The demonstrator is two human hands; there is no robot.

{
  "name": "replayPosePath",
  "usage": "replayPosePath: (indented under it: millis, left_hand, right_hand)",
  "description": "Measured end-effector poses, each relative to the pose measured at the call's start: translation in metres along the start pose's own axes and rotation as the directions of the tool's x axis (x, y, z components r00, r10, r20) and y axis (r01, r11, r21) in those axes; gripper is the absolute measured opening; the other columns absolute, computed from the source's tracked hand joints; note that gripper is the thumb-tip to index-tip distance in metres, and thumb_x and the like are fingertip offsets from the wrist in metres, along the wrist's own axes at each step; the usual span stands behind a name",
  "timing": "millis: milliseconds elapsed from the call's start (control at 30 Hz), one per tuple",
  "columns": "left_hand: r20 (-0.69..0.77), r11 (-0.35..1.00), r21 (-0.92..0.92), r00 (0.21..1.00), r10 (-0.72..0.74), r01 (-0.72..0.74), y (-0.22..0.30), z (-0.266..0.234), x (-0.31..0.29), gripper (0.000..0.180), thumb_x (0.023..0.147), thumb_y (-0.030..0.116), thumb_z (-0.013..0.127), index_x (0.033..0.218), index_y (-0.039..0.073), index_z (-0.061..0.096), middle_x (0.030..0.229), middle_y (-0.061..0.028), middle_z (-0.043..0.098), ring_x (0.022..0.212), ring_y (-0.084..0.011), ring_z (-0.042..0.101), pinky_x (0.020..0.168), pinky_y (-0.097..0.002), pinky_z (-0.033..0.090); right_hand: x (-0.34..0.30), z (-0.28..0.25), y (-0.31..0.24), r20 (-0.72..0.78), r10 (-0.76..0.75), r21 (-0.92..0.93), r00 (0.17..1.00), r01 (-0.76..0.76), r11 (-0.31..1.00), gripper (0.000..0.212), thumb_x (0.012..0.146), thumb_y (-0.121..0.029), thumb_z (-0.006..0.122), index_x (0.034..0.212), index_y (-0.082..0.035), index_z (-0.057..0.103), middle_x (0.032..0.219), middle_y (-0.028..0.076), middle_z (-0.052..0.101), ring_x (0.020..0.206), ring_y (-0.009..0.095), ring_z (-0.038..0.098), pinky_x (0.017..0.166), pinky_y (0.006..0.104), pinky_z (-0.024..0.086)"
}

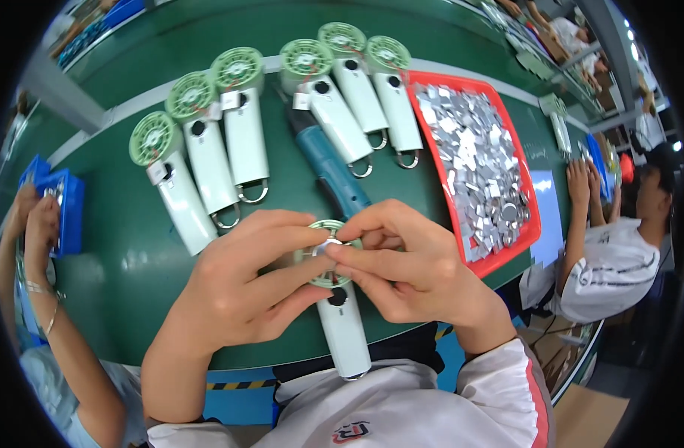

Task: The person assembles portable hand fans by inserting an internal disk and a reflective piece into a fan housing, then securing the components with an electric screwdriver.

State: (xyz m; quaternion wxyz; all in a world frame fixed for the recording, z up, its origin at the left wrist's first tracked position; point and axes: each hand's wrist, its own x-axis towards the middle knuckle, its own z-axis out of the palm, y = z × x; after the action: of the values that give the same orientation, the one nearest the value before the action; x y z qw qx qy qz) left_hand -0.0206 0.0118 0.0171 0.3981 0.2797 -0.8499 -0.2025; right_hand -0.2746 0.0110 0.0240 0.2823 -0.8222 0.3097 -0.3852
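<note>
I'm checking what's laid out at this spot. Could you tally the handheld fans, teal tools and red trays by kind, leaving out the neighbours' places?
Fans laid out: 6
Fan between left hand and right hand: 1
Teal tool: 1
Red tray: 1
Total: 9

Left hand [256, 272] and right hand [413, 265] (both bare), fingertips [340, 254] close together.

1. White-and-pale-green handheld fan with a round grille [345, 332]: smooth plastic, its handle softly glossy.
2. Deep green desk [133, 272]: smooth, with glossy patches of reflected light.
3. Red rectangular tray [502, 261]: shiny plastic.
4. Small flat silver pieces [473, 160]: bright, metallic-looking.
5. Teal-and-black power tool [328, 160]: smooth plastic, duller.
6. White red-striped shirt [312, 414]: soft matt cloth.
</note>
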Motion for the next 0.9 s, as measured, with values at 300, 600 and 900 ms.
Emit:
replayPosePath:
  millis: [300,600,900]
  left_hand:
    - [0.057,0.998,0.059,0.998,0.006,-0.010,0.006,0.000,0.009,0.037,0.073,0.015,0.097,0.105,0.001,0.085,0.115,-0.0186,0.080,0.106,-0.0414,0.077,0.088,-0.0475,0.064]
    - [0.081,0.992,0.129,0.997,-0.019,0.009,0.010,-0.001,0.011,0.036,0.074,0.019,0.099,0.102,0.003,0.085,0.111,-0.0189,0.079,0.106,-0.0405,0.075,0.083,-0.0463,0.062]
    - [0.019,0.995,0.097,1.000,-0.002,0.000,0.007,-0.002,0.006,0.040,0.069,0.014,0.099,0.105,0.002,0.085,0.106,-0.0159,0.077,0.099,-0.0389,0.077,0.080,-0.0461,0.063]
  right_hand:
    - [-0.009,-0.001,0.008,-0.046,0.013,0.128,0.999,-0.007,0.992,0.059,0.088,0.007,0.082,0.145,0.002,0.066,0.123,0.017,0.070,0.076,0.016,0.075,0.063,0.0284,0.061]
    - [-0.008,0.011,0.016,-0.125,-0.059,0.089,0.990,0.070,0.994,0.055,0.085,0.001,0.083,0.138,0.004,0.068,0.122,0.019,0.074,0.093,0.033,0.077,0.076,0.0386,0.064]
    - [0.000,0.005,0.007,-0.016,0.051,0.133,0.999,-0.048,0.990,0.051,0.088,0.001,0.086,0.137,-0.001,0.071,0.116,0.013,0.077,0.069,0.018,0.070,0.059,0.0315,0.058]
